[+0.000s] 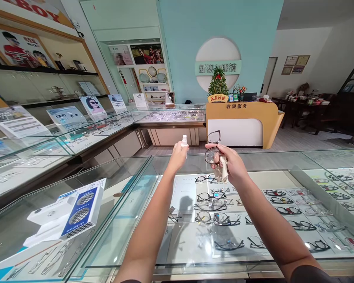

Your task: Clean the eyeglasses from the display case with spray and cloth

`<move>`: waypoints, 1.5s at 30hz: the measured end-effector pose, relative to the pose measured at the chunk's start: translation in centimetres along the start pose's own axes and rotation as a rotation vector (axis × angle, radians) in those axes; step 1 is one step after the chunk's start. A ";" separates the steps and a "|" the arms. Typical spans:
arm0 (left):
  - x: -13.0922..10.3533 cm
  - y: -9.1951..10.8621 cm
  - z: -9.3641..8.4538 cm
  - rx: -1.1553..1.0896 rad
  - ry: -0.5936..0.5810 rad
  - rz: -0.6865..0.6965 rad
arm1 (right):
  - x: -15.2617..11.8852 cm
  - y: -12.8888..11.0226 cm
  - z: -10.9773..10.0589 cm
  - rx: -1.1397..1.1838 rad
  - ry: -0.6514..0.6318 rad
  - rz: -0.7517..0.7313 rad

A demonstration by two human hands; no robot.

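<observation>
My left hand (pixel 178 156) is wrapped around a small white spray bottle (pixel 184 139), its nozzle showing above the fingers. To its right, my right hand (pixel 228 159) grips a pair of dark-rimmed eyeglasses (pixel 212 155), held on end with one lens above the other. A cream cleaning cloth (pixel 223 171) is bunched in the same hand and hangs below the fingers. Both hands are raised over a glass display case (pixel 200 247), with the bottle and the eyeglasses a short gap apart.
Rows of eyeglasses (pixel 216 218) lie inside the case under the glass. An open white and blue box (pixel 81 210) stands on the glass at left. Behind are more display counters (pixel 171 125) and a yellow and white cashier desk (pixel 238 131) bearing a plant (pixel 218 84).
</observation>
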State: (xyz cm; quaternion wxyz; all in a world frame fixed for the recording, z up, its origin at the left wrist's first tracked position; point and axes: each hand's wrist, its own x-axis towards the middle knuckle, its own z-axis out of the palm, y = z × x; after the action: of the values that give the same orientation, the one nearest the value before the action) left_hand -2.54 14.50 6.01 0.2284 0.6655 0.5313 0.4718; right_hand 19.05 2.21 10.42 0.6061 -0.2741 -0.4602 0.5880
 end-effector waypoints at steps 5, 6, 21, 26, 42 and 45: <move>1.1 -3.6 -0.7 0.290 -0.214 -0.046 | 0.3 -0.3 -0.6 0.061 -0.085 0.044; 1.2 -4.2 -1.0 0.345 -0.262 -0.057 | 0.3 -0.3 -0.7 0.069 -0.105 0.055; 1.7 -7.6 -2.2 0.637 -0.454 -0.175 | 0.3 -0.1 -0.8 0.138 -0.236 0.158; 1.4 -6.8 -2.2 0.689 -0.470 -0.191 | 0.3 -0.2 -0.8 0.132 -0.261 0.160; 0.9 -6.8 -1.1 0.829 -0.496 -0.218 | 0.2 -0.8 -0.7 0.154 -0.279 0.148; 0.7 -5.7 -1.3 0.822 -0.491 -0.224 | 0.3 -0.8 -0.7 0.158 -0.284 0.149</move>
State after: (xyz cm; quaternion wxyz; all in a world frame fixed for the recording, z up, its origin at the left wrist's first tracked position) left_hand -6.51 16.82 2.26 0.1147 0.7309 0.6723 0.0249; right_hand 20.03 2.49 10.84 0.5096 -0.1731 -0.4717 0.6984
